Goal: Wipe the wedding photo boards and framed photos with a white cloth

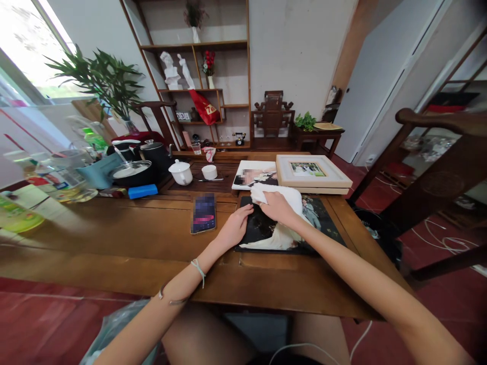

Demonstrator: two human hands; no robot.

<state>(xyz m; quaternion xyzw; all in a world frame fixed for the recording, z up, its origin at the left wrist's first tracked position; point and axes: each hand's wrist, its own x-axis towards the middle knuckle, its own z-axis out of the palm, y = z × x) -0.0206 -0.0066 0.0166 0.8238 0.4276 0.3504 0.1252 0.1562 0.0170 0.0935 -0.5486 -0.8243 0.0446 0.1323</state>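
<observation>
A dark framed photo lies flat on the wooden table in front of me. My left hand rests on its left edge, fingers curled over the border and pressing it down. My right hand is closed on a white cloth that lies bunched on the upper part of the photo. A phone with a lit screen lies on the table just left of my left hand.
Behind the photo lie another print and a light wooden frame. A tea tray with a white teapot, a cup, kettles and bottles fills the left. A wooden chair stands at the right.
</observation>
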